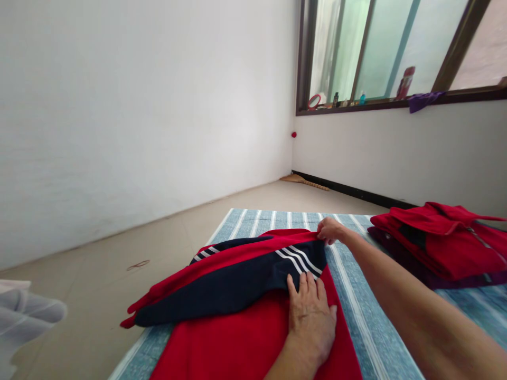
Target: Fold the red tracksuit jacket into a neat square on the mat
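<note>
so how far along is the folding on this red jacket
Done: a stack of folded red clothes sits at the right of the striped mat. In hand: the red jacket lies on the mat, one navy sleeve laid across it; the left hand presses it flat, the right hand pinches its far edge. Left: the sleeve end overhangs the mat's left edge and the body is unfolded, so roughly midway.

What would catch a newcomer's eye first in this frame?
The red jacket with a navy, white-striped sleeve, spread on the blue striped mat mid-frame. The left hand lies flat on it while the right hand pinches its far edge. A stack of folded red clothes sits on the mat at right.
</note>
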Demonstrator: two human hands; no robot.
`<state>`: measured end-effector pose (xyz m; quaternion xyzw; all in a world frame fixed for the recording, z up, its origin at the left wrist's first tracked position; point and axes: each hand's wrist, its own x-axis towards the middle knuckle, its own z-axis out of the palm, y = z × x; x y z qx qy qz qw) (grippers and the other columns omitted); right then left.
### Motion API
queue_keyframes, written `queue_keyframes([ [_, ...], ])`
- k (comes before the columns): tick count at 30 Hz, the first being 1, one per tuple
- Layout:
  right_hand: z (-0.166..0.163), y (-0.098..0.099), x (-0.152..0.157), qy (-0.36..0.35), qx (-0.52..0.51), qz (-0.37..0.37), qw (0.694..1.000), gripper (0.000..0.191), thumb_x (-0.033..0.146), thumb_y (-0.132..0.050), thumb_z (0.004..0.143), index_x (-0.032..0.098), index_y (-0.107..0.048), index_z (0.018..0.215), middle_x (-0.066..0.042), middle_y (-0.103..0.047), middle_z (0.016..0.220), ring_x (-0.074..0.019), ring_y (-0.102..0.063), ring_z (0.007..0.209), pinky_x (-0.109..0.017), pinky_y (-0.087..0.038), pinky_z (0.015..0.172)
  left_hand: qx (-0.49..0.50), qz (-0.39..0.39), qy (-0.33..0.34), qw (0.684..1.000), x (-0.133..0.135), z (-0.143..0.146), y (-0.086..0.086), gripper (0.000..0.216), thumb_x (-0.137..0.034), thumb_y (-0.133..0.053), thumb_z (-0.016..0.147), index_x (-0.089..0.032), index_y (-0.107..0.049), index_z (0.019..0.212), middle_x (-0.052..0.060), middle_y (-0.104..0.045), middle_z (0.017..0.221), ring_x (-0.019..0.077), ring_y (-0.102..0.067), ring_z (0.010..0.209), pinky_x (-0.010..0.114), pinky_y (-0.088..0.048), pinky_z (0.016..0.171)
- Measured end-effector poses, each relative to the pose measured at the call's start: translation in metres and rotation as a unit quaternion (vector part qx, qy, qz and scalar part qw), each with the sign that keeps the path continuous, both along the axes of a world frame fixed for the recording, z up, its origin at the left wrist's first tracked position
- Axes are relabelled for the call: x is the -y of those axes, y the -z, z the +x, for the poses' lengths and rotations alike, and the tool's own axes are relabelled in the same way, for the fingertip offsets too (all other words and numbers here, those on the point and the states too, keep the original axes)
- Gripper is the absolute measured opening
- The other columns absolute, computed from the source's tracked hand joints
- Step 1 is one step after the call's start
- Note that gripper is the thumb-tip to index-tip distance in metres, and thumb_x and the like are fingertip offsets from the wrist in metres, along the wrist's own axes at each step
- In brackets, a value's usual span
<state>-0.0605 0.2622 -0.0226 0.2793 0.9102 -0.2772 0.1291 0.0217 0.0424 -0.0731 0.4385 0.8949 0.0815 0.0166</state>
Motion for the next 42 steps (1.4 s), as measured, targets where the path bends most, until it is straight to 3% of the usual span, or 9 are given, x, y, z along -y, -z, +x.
queue_keyframes([
  [7, 0.004, 0.026, 0.004, 0.088, -0.104, -0.015, 0.991, 0.026, 0.033, -0.055, 0.091, 0.014, -0.057, 0.109, -0.003, -0.062, 0.095, -0.0123, -0.061, 0.074, -0.029, -0.054, 0.064, -0.027, -0.02, -0.015, 0.999, -0.003, 0.008, 0.002, 0.058, -0.047, -0.042, 0.091, -0.013, -0.046, 0.137, 0.017, -0.038, 0.145, 0.0338, -0.035, 0.133, 0.053, -0.026, 0.109],
  [12, 0.005, 0.039, 0.01, 0.123, -0.211, 0.068, 0.967, 0.023, 0.024, -0.061, 0.084, 0.015, -0.061, 0.105, -0.003, -0.064, 0.092, -0.0151, -0.06, 0.082, -0.031, -0.049, 0.074, -0.011, -0.027, -0.011, 1.0, -0.001, 0.01, -0.001, 0.059, -0.048, -0.039, 0.092, -0.015, -0.04, 0.141, 0.012, -0.034, 0.148, 0.0333, -0.03, 0.136, 0.05, -0.028, 0.109],
  [15, 0.013, 0.04, 0.02, 0.128, -0.245, 0.117, 0.954, 0.031, 0.018, -0.057, 0.081, 0.015, -0.061, 0.111, -0.006, -0.065, 0.093, -0.0198, -0.06, 0.089, -0.032, -0.045, 0.079, 0.008, -0.02, 0.0, 1.0, 0.001, 0.01, -0.005, 0.059, -0.049, -0.036, 0.092, -0.017, -0.039, 0.142, 0.007, -0.032, 0.149, 0.0338, -0.027, 0.137, 0.052, -0.027, 0.109],
  [18, 0.031, 0.041, 0.04, 0.109, -0.276, 0.16, 0.941, 0.034, 0.023, -0.044, 0.088, 0.016, -0.056, 0.119, -0.012, -0.061, 0.113, -0.0242, -0.057, 0.1, -0.035, -0.042, 0.083, 0.018, -0.009, 0.003, 1.0, 0.002, 0.011, -0.007, 0.06, -0.049, -0.036, 0.091, -0.016, -0.039, 0.142, 0.008, -0.031, 0.15, 0.0344, -0.026, 0.137, 0.053, -0.026, 0.109],
  [20, 0.044, 0.046, 0.057, 0.061, -0.293, 0.175, 0.938, 0.033, 0.025, -0.039, 0.091, 0.02, -0.056, 0.119, -0.009, -0.058, 0.12, -0.022, -0.055, 0.106, -0.031, -0.04, 0.087, 0.018, 0.001, -0.001, 1.0, 0.002, 0.011, -0.008, 0.061, -0.05, -0.037, 0.091, -0.015, -0.039, 0.141, 0.01, -0.033, 0.149, 0.0349, -0.026, 0.137, 0.053, -0.025, 0.109],
  [23, 0.06, 0.059, 0.076, -0.009, -0.295, 0.18, 0.938, 0.031, 0.019, -0.041, 0.089, 0.021, -0.059, 0.115, -0.006, -0.06, 0.119, -0.0179, -0.055, 0.106, -0.025, -0.038, 0.089, 0.015, 0.011, -0.011, 1.0, 0.002, 0.011, -0.007, 0.062, -0.05, -0.04, 0.089, -0.014, -0.042, 0.14, 0.014, -0.033, 0.149, 0.0352, -0.027, 0.137, 0.052, -0.025, 0.109],
  [26, 0.065, 0.067, 0.081, -0.035, -0.284, 0.186, 0.94, 0.034, 0.015, -0.037, 0.089, 0.018, -0.059, 0.114, -0.007, -0.061, 0.118, -0.0171, -0.056, 0.105, -0.024, -0.038, 0.09, 0.011, 0.01, -0.015, 1.0, 0.004, 0.011, -0.009, 0.062, -0.05, -0.043, 0.088, -0.013, -0.045, 0.138, 0.017, -0.034, 0.148, 0.0356, -0.028, 0.136, 0.052, -0.026, 0.109],
  [35, 0.064, 0.067, 0.086, -0.035, -0.257, 0.201, 0.945, 0.039, 0.021, -0.035, 0.092, 0.016, -0.051, 0.127, -0.011, -0.054, 0.13, -0.0204, -0.048, 0.118, -0.031, -0.032, 0.099, 0.002, 0.009, -0.004, 1.0, 0.007, 0.006, -0.015, 0.07, -0.052, -0.04, 0.087, -0.004, -0.042, 0.138, 0.019, -0.039, 0.144, 0.0342, -0.034, 0.132, 0.049, -0.029, 0.107],
  [42, 0.067, 0.069, 0.087, -0.025, -0.212, 0.201, 0.956, 0.043, 0.032, -0.033, 0.095, 0.017, -0.043, 0.135, -0.011, -0.045, 0.141, -0.0222, -0.037, 0.13, -0.042, -0.025, 0.106, 0.028, -0.053, 0.026, 0.998, 0.005, 0.002, -0.014, 0.078, -0.057, -0.036, 0.088, -0.001, -0.031, 0.143, 0.019, -0.026, 0.151, 0.0335, -0.02, 0.139, 0.048, -0.02, 0.112],
])
